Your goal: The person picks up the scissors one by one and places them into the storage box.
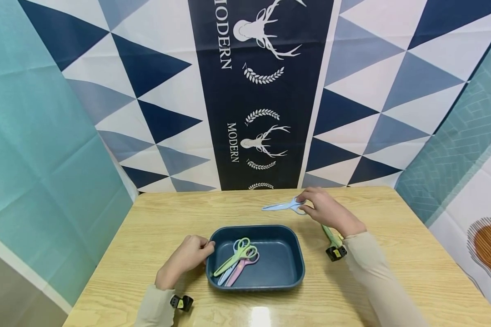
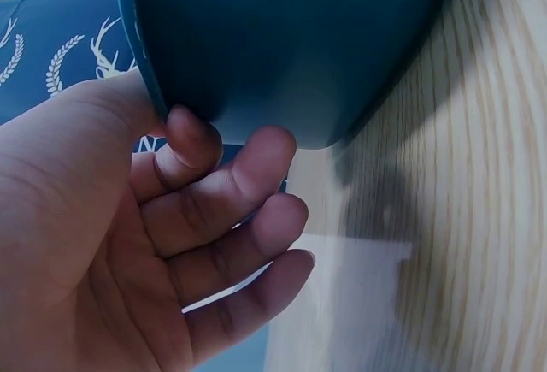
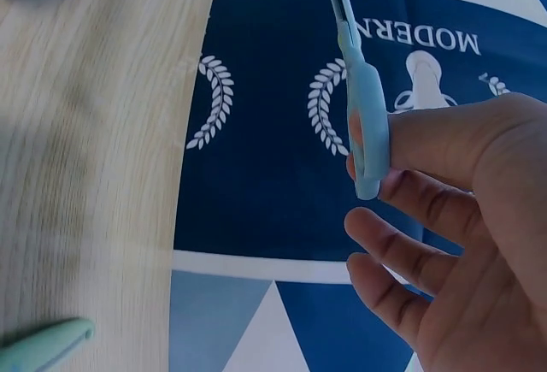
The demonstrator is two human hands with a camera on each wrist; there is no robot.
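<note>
My right hand (image 1: 323, 209) holds a pair of light blue scissors (image 1: 281, 206) by the handle loops, pinched between thumb and index finger. The blades point left, above the back of the table; the right wrist view shows the blue handle (image 3: 370, 132) edge-on. At the left end of a dark blue rectangular tray (image 1: 280, 263), my left hand (image 1: 190, 253) grips the rim. Its fingers curl against the outer wall (image 2: 282, 73) in the left wrist view. Inside the tray's left half, green scissors (image 1: 230, 262) lie over pink scissors (image 1: 238, 272) and blue scissors (image 1: 226, 275).
Green scissors (image 1: 330, 235) lie on the wooden table (image 1: 176, 209) to the right of the tray, partly hidden by my right wrist. A small black wrist camera (image 1: 336, 253) is beside them, another (image 1: 182, 303) by my left sleeve. A patterned cloth (image 1: 262, 100) hangs behind the table.
</note>
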